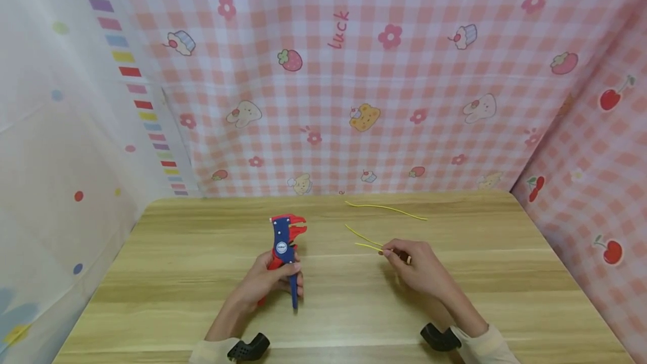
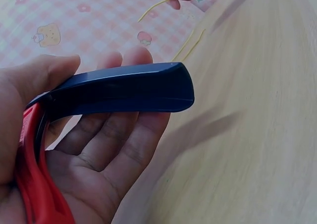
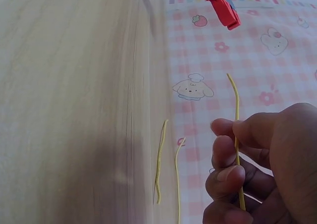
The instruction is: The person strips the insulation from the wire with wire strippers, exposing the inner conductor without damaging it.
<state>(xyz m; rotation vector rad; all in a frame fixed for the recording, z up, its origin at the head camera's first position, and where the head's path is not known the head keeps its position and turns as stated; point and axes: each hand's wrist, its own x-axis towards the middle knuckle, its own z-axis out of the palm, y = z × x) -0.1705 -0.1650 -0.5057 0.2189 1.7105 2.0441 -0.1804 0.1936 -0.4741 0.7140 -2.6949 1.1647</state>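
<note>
My left hand [image 1: 268, 280] grips a wire stripper [image 1: 282, 240] with a blue body and red jaws, its jaws pointing up and to the right in the head view. In the left wrist view the blue handle [image 2: 124, 90] lies across my fingers and the red handle [image 2: 37, 169] sits by the palm. My right hand [image 1: 414, 265] pinches a thin yellow wire [image 3: 237, 102] between thumb and fingers; its free end points toward the stripper. Two more yellow wires lie on the table, one wire [image 1: 361, 234] close by my right hand, another wire [image 1: 389, 207] farther back.
The wooden table [image 1: 167, 274] reaches back to a pink checked cloth [image 1: 323, 89] hanging behind it. A white dotted cloth [image 1: 76, 184] hangs at the left, a cherry-patterned cloth [image 1: 596, 195] at the right. Black wrist mounts [image 1: 250, 347] show near both sleeves.
</note>
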